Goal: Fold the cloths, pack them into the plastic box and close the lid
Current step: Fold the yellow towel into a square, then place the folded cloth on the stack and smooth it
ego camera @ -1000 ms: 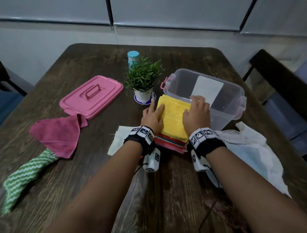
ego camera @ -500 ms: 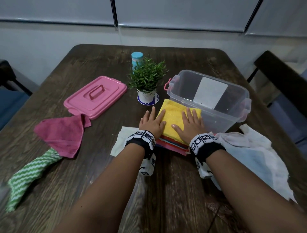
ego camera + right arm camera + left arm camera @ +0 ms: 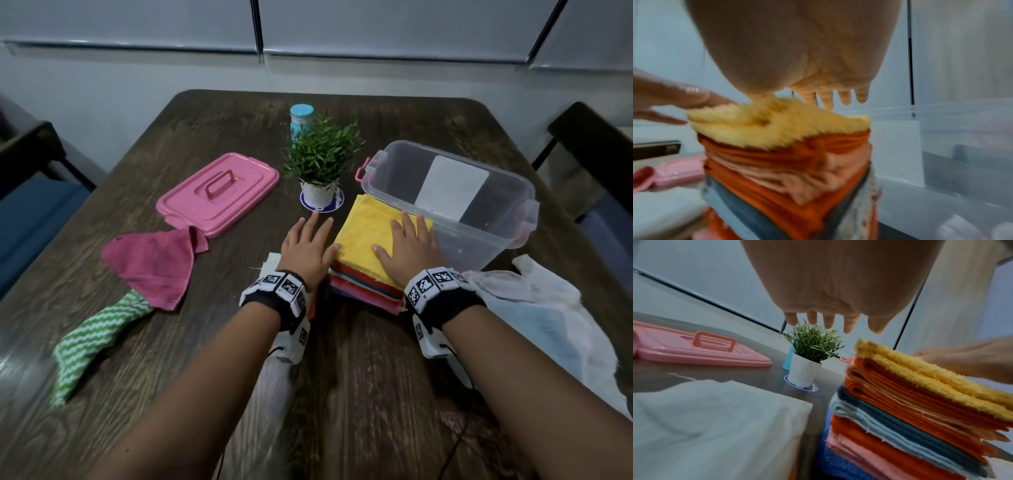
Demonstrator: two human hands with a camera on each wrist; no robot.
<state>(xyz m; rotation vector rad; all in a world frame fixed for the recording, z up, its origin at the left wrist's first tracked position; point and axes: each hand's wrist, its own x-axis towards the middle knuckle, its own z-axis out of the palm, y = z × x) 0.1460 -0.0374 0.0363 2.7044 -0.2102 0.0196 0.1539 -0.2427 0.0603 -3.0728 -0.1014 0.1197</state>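
Note:
A stack of folded cloths, yellow cloth on top, stands in front of the clear plastic box. My right hand lies flat on the yellow cloth, fingers straight. My left hand is flat with spread fingers just left of the stack, above a white cloth; its thumb is at the stack's left edge. The pink lid lies at the left. A magenta cloth and a green striped cloth lie unfolded at the left.
A small potted plant on a blue coaster and a teal bottle stand behind the hands. White and pale blue cloths are heaped at the right. Dark chairs stand at both sides of the wooden table.
My left hand has slid off the yellow cloth to the stack's left side. My right hand has drawn back from the box rim to the middle of the yellow cloth.

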